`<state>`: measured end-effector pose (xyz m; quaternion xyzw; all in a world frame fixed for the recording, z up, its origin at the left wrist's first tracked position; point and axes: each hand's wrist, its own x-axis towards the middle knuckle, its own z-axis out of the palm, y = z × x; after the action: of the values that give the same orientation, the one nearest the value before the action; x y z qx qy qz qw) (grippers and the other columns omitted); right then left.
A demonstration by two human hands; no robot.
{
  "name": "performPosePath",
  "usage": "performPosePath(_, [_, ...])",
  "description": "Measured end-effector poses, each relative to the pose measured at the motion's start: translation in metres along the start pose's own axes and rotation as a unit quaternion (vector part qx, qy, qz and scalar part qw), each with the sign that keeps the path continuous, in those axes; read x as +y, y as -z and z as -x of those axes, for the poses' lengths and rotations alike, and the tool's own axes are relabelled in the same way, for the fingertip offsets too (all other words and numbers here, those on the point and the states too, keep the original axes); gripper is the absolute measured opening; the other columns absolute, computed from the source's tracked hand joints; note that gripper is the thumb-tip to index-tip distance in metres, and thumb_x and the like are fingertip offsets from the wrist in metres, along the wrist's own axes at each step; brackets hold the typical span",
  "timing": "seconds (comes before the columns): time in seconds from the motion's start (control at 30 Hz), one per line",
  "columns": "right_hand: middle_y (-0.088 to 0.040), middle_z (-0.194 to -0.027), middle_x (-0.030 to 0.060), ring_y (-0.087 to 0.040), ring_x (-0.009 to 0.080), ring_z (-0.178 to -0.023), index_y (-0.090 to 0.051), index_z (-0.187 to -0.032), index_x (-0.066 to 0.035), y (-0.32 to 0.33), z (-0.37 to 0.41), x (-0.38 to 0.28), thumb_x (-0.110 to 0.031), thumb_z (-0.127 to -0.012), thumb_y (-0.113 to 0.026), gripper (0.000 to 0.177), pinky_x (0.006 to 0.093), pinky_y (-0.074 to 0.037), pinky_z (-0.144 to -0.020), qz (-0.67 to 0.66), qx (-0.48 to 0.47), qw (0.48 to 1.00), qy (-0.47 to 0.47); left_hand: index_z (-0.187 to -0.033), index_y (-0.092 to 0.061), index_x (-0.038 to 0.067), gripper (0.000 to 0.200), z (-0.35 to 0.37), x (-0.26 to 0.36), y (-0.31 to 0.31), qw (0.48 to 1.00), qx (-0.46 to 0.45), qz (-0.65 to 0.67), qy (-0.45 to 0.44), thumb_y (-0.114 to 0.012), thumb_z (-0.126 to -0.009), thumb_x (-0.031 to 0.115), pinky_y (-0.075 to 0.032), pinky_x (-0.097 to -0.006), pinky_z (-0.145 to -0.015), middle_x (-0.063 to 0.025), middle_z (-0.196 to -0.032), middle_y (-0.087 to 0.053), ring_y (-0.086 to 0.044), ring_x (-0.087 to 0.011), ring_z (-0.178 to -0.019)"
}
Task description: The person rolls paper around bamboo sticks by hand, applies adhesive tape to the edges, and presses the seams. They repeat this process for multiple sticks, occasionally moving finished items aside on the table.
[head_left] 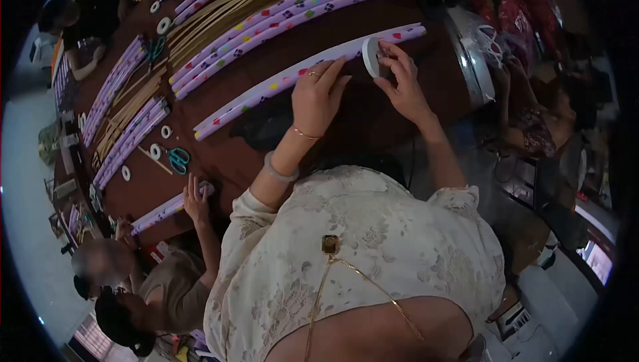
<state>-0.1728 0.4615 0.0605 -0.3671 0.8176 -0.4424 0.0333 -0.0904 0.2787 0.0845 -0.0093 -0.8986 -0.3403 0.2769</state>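
A long rolled tube of lilac patterned paper [279, 82] lies slantwise on the brown table in front of me. My left hand [318, 92] rests at its near side, fingers stretched along the paper and thumb apart. In my right hand [401, 79] a roll of white tape [370, 58] is gripped between thumb and fingers, held on edge over the tube toward its right end. Whether a strip of tape runs between the hands cannot be made out.
More lilac tubes [286, 36] and a bundle of brown strips [219, 19] lie beyond. Teal scissors [178, 160] and several tape rolls are at the left. A person's hand [195, 201] works on another tube [160, 214]; other people sit around the table.
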Motion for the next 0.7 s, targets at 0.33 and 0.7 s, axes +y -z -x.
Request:
performPosePath(0.33, [-0.033,-0.129,0.0064,-0.031,0.027,-0.117,-0.048,-0.107,-0.009,-0.033,-0.008,-0.024,-0.019,-0.078,-0.06,0.032,0.0427,-0.019,-0.095,0.085,-0.017,0.994,0.06,-0.084,-0.06,0.007,0.017,0.013,-0.008,0.003,0.993,0.076,0.038,0.076,-0.064,-0.068,0.008,-0.043,-0.0323,-0.065,-0.0061,-0.081,-0.059,-0.056,-0.0238,-0.074])
performPosePath(0.7, [-0.034,-0.129,0.0072,-0.032,0.0271,-0.116,-0.046,-0.107,-0.008,-0.039,-0.005,-0.036,-0.014,-0.075,-0.061,0.035,0.0421,-0.019,-0.094,0.084,-0.029,0.994,0.064,-0.074,-0.056,0.003,0.015,0.016,-0.015,0.014,0.984,0.053,0.125,0.113,-0.067,-0.065,0.005,-0.043,-0.0314,-0.061,-0.0081,-0.075,-0.056,-0.055,-0.0236,-0.068])
